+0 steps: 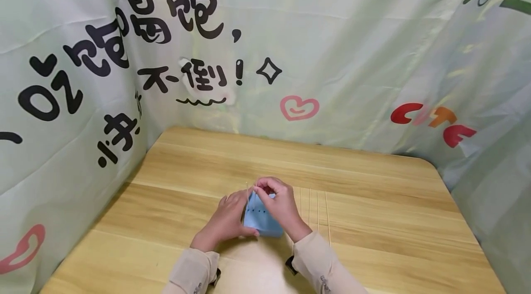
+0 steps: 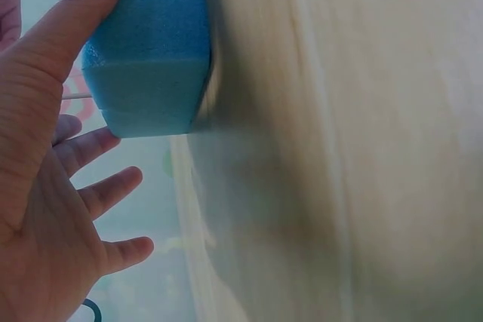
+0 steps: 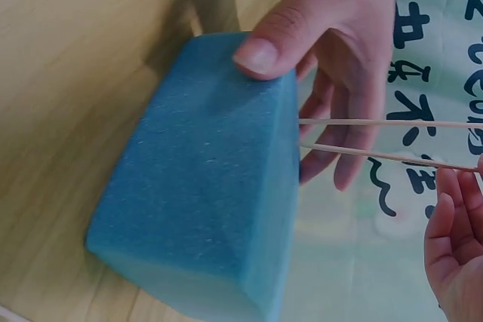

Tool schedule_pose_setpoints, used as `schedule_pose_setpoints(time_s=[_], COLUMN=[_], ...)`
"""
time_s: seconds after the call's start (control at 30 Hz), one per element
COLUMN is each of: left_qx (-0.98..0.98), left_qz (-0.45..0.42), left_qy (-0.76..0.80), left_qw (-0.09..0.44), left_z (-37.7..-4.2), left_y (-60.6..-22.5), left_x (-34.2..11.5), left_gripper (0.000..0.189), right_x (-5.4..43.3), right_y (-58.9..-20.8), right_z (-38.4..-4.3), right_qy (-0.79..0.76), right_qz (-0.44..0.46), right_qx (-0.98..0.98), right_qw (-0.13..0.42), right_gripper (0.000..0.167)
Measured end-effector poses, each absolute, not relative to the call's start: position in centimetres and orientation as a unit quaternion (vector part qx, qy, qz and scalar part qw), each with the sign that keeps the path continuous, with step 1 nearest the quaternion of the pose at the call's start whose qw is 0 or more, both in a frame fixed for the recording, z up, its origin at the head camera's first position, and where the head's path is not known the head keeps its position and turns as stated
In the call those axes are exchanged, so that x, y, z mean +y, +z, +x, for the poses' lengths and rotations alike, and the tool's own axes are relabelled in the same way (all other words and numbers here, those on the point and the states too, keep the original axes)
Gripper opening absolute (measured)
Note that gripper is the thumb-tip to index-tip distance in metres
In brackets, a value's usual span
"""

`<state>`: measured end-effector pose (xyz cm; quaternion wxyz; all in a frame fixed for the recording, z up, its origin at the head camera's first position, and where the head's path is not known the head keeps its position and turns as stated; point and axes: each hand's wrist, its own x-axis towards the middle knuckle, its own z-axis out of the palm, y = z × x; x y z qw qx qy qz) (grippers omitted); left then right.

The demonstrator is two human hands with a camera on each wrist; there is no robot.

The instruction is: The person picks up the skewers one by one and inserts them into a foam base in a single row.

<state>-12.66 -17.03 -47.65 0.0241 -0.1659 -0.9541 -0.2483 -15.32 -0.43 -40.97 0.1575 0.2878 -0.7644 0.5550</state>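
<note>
A blue foam block (image 1: 264, 227) stands on the table, with a row of small dark holes across its top. My left hand (image 1: 230, 218) steadies it at the left end, thumb on the near face and fingers at the far side. In the left wrist view several of those fingers (image 2: 121, 190) spread away from the foam. One thin wooden stick (image 3: 392, 122) stands in the block's top. Beside it is a second stick (image 3: 377, 152), its lower end at the top face and its upper part pinched by my right hand (image 1: 282, 202). How deep either stick sits is hidden.
Several loose thin sticks (image 1: 318, 206) lie side by side on the wooden table (image 1: 381, 220), just right of my right forearm. A printed curtain (image 1: 348, 54) with lettering and hearts surrounds the table at the back and sides.
</note>
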Motion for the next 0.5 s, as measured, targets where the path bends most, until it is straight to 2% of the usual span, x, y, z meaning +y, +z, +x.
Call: schedule_pose_setpoints(time_s=[0.5], left_qx=[-0.951], left_qz=[-0.165], left_qy=[-0.260], left_qw=[0.027], left_z=[-12.6], left_y=[-47.4], left_x=[-17.0], left_gripper=[0.113], right_x=[-0.4], right_y=[-44.5], right_z=[-15.7], right_qy=[0.531], right_qz=[0.325], right_qx=[-0.766], right_qw=[0.160], right_gripper=[0.005])
